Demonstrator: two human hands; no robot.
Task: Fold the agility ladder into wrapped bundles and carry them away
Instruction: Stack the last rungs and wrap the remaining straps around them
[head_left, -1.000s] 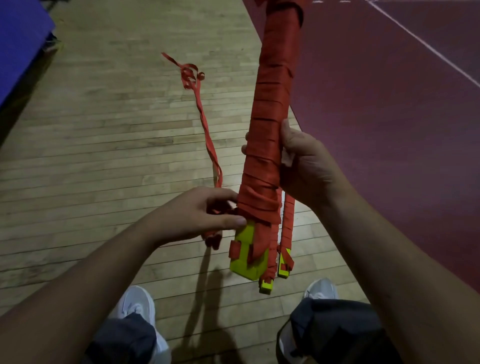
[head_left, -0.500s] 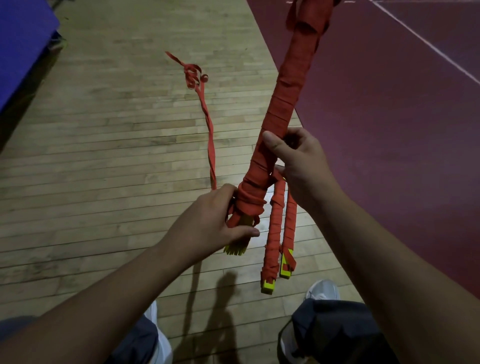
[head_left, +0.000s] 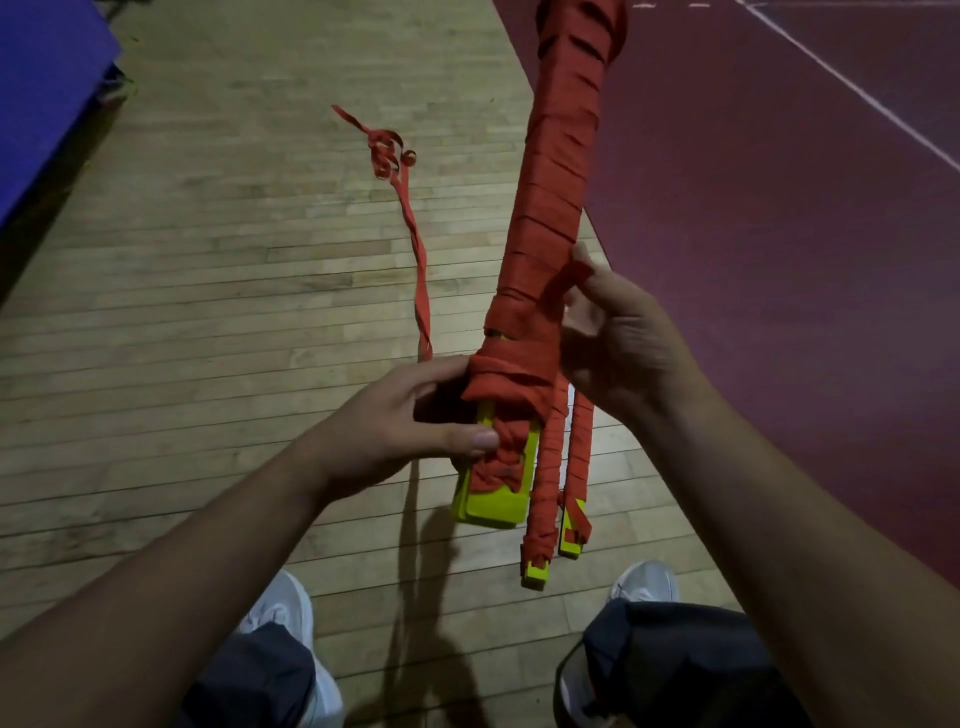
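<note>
**mik:** ok where's the ladder at in this shot, wrapped or not

**jo:** mostly wrapped I'd say. The bundle (head_left: 556, 208) is up in the air in front of the person, with both hands on its near end. Its long axis runs from the hands up and away, leaning a bit right, and the top goes out of the picture. Yellow rungs (head_left: 498, 506) poke out the bottom, plus two thin wrapped pieces (head_left: 549, 467) dangling just beside them on the right

**mik:** and the hands? gripping or just resting

**jo:** gripping. The left hand (head_left: 410, 431) has its fingers curled round the lowest wraps, thumb across the front right where the yellow starts. The right hand (head_left: 623, 353) is clenched on the bundle a little higher on the other side, thumb pressed on one band of strap

**mik:** so what's left to do

**jo:** the loose strap (head_left: 413, 244). It comes out from behind the left hand and trails away and to the left over the wood floor (head_left: 234, 312), ending in a curly tangle well apart from the bundle. Can't tell if the left fingers are actually pinching it, since it goes out of sight behind them. My guess is the next bit is pulling that tail in and winding it round. It lies on the left hand's side, so that's the nearer hand to feed it while the right steadies the stick. Risk is the tangle snagging as it drags in
</note>
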